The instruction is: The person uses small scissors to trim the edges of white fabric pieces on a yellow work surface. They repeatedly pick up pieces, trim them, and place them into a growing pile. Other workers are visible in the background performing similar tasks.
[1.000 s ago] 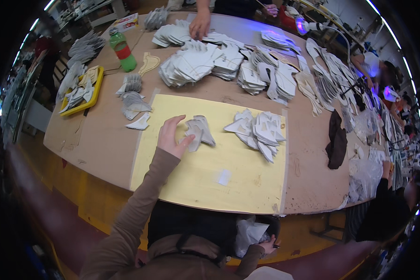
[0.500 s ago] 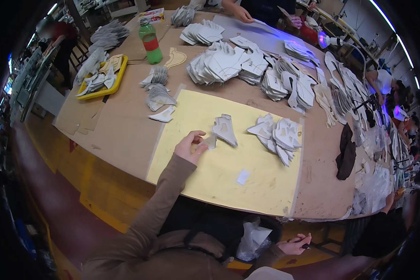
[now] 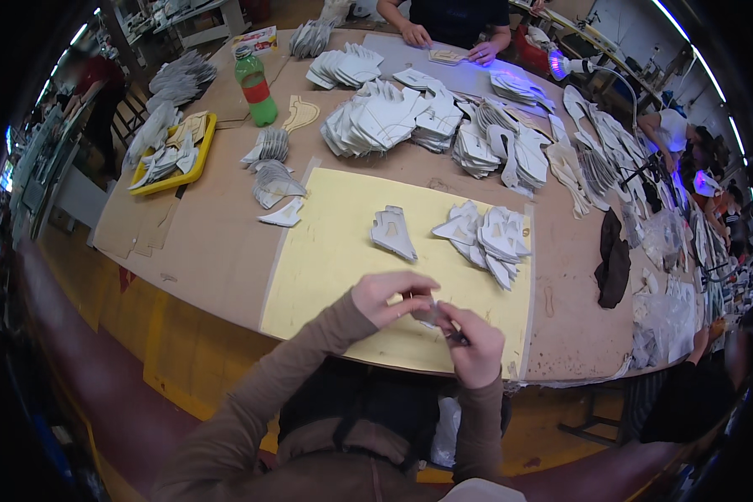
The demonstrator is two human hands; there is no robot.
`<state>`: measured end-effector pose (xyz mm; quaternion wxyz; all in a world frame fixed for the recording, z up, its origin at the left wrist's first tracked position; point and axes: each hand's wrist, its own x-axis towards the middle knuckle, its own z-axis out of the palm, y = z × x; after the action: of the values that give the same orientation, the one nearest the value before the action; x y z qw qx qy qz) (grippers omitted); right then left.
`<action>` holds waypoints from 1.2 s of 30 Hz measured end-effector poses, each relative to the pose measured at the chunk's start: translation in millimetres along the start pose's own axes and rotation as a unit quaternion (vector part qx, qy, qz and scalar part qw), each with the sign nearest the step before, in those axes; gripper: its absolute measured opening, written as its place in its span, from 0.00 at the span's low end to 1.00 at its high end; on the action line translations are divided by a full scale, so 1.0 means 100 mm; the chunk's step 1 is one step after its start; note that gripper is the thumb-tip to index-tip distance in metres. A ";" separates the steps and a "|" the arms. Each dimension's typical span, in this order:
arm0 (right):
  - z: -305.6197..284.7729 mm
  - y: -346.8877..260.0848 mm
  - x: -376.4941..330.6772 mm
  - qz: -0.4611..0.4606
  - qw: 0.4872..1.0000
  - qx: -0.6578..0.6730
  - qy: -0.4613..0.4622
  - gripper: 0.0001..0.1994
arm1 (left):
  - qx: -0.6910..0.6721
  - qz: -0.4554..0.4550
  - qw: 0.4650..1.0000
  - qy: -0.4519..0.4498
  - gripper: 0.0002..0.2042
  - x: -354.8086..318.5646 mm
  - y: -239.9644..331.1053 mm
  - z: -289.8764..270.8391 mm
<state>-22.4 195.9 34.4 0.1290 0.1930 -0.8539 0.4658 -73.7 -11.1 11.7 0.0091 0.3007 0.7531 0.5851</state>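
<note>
Change since half a second ago: the left hand (image 3: 391, 294) has left the single grey cut piece (image 3: 393, 233) on the yellow mat (image 3: 326, 251) and pulled back toward the body; the right hand (image 3: 475, 345), then low by the lap, has come up to meet it. That grey piece now lies alone, well beyond both hands.

Grip: both hands meet over the near edge of the mat. Between them sits a small dark object (image 3: 440, 318), pinched by fingers of both hands, right-hand fingers curled around its right end, left thumb and forefinger on its left end. I cannot tell what the object is; it is too small and partly covered.

Room: the near mat strip under the hands is bare. A loose pile of pale cut pieces (image 3: 487, 237) lies ahead and right, on the mat. The table edge (image 3: 226, 303) runs just below the hands. Farther stacks of white pieces (image 3: 376, 121) are well apart, as is a green bottle (image 3: 254, 79) at far left. Another person's hands (image 3: 413, 35) work at the far edge.
</note>
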 end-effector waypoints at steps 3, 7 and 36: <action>-0.21 0.16 0.28 0.039 0.990 -0.075 0.116 0.13 | 0.100 0.045 0.990 0.093 0.18 0.32 -0.22 -0.32; -0.49 0.56 0.72 0.144 0.967 0.106 0.179 0.13 | 0.237 0.037 0.962 0.129 0.21 0.55 -0.59 -0.67; -0.40 0.92 1.09 0.201 0.971 0.045 0.124 0.12 | -0.007 -0.221 0.970 0.103 0.07 0.39 -0.69 -0.60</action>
<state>-159.0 251.9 30.5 0.1287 -0.0364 -0.8306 0.5406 -157.8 -54.7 -17.2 0.0624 0.0647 0.7939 0.6014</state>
